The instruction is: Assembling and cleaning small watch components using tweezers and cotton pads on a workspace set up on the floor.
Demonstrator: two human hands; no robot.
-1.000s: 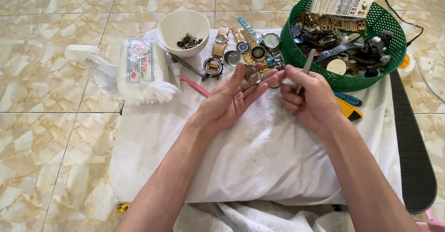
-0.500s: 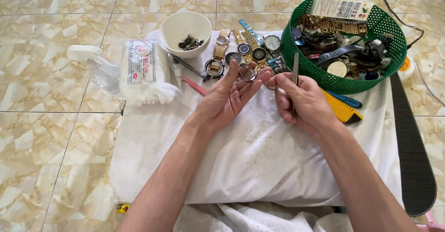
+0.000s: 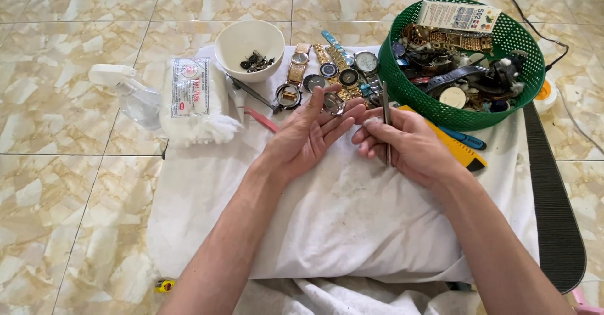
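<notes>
My left hand (image 3: 308,135) lies palm up over the white cloth (image 3: 352,220), thumb and fingertips pinching a small round watch case (image 3: 332,103). Close beside it, my right hand (image 3: 402,145) grips metal tweezers (image 3: 385,123) that point upward, with a small white wad at the fingertips. Just beyond both hands, several wristwatches (image 3: 333,69) lie in a row on the cloth.
A green basket (image 3: 513,38) of watch parts stands at the back right. A white bowl (image 3: 249,43) holds small dark parts. A pack of cotton (image 3: 192,98) and a spray bottle (image 3: 126,91) lie at the left. Yellow and blue tools (image 3: 462,145) sit under the basket, a black mat (image 3: 553,208) at the right.
My right hand drew back from the basket's edge toward me and turned the tweezers more upright. My left hand stayed put with the watch case.
</notes>
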